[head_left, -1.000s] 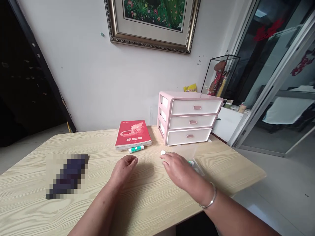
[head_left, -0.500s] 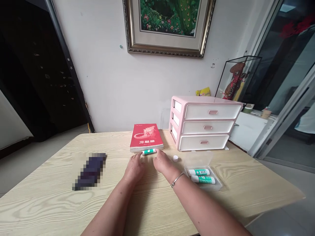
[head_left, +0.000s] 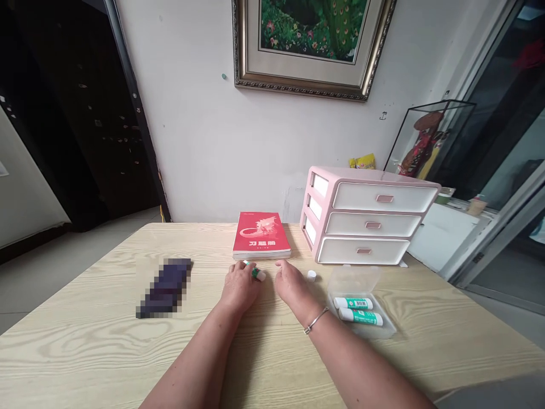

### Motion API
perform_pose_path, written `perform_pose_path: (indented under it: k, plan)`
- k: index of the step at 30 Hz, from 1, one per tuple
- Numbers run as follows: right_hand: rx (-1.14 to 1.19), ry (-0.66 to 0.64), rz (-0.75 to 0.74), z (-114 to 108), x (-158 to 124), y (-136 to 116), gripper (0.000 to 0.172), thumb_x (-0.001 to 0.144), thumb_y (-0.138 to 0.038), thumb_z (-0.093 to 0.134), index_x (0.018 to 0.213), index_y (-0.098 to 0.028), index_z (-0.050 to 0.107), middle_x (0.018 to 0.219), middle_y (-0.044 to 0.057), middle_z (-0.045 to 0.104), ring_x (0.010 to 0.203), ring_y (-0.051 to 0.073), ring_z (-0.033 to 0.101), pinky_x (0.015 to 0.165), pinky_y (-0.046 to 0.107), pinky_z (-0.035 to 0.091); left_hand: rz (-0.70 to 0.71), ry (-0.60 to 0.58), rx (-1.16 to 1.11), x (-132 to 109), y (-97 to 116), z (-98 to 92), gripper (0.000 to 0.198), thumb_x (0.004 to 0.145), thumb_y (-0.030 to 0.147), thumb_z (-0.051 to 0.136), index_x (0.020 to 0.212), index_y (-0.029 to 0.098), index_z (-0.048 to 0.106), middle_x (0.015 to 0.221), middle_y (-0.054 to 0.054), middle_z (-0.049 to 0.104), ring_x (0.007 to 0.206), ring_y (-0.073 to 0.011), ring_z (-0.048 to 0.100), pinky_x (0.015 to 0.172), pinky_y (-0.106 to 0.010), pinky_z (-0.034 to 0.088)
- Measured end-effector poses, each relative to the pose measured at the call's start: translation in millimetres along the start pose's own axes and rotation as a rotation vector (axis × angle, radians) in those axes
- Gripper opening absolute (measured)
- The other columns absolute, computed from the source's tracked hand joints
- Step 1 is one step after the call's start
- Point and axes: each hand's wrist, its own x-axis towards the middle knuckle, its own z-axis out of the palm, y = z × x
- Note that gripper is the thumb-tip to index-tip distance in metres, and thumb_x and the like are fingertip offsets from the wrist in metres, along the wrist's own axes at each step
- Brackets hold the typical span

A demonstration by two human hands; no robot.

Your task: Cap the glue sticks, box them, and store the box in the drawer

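Note:
A green-and-white glue stick is gripped by my left hand, its white end pointing toward my right hand. The fingers partly cover it. My right hand is beside it with the fingers curled in, apart from the stick; whatever they may hold is hidden. Just right of that hand a small white cap stands on the table. Behind both hands lies a stack of red-covered books. To the right, an open clear plastic case holds two more glue sticks.
A pink and white three-drawer cabinet stands at the back right of the wooden table. On the left lies a dark pixelated item. The wall with a framed picture rises behind the table.
The glue stick has gone from lying between both hands' fingertips to my left hand, and it has turned. My right hand has come away from its end. The camera view has shifted slightly.

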Motion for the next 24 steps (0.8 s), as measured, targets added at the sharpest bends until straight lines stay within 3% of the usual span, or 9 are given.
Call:
perform_pose_path:
  k: [3,5,9,15,19,24]
  plan:
    - [-0.181,0.107,-0.032,-10,-6,4,0.044,0.088,-0.008,0.04,0.128,-0.015,0.059,0.126,0.016,0.064,0.124,0.026,0.054,0.102,0.035,0.04,0.047,0.008,0.052,-1,4,1.0,0.05,0.087,0.024,0.05,0.136,0.015,0.055,0.147,-0.017,0.045,0.136,-0.0342,0.037,0.111,-0.046,0.029]
    - [-0.3,0.114,0.029,-12,-9,8,0.046,0.088,-0.008,0.039,0.13,-0.013,0.058,0.132,0.02,0.059,0.129,0.031,0.049,0.102,0.042,0.04,0.078,-0.014,0.079,-1,6,2.7,0.046,0.089,0.021,0.047,0.134,0.017,0.057,0.148,-0.014,0.046,0.138,-0.0324,0.035,0.112,-0.046,0.027]
    - [-0.394,0.085,0.131,-11,-10,17,0.05,0.089,-0.006,0.038,0.136,-0.009,0.054,0.147,0.026,0.045,0.14,0.042,0.033,0.104,0.056,0.035,0.119,-0.063,0.116,-3,4,2.5,0.037,0.09,0.019,0.045,0.121,0.022,0.065,0.126,-0.011,0.064,0.125,-0.0289,0.049,0.105,-0.043,0.035]
    - [-0.439,0.139,0.173,-10,-6,22,0.054,0.092,-0.007,0.034,0.144,-0.013,0.049,0.153,0.022,0.038,0.144,0.043,0.025,0.108,0.06,0.027,0.085,-0.079,0.156,-7,0,-4.2,0.034,0.086,0.016,0.048,0.115,0.02,0.066,0.116,-0.013,0.064,0.113,-0.0297,0.055,0.095,-0.041,0.042]
    - [-0.449,0.142,0.279,-12,-3,26,0.053,0.093,-0.006,0.03,0.143,-0.008,0.049,0.149,0.029,0.039,0.139,0.046,0.034,0.102,0.061,0.032,0.076,-0.091,0.166,-10,3,-6.5,0.032,0.087,0.018,0.049,0.115,0.019,0.064,0.117,-0.013,0.063,0.113,-0.0291,0.055,0.093,-0.039,0.042]
    - [-0.407,0.098,0.154,-9,-8,24,0.048,0.091,-0.004,0.036,0.135,-0.007,0.055,0.131,0.027,0.056,0.12,0.034,0.056,0.098,0.044,0.041,0.077,-0.121,0.169,-11,5,-7.9,0.03,0.089,0.019,0.049,0.115,0.021,0.063,0.116,-0.011,0.064,0.111,-0.0289,0.055,0.092,-0.04,0.042]
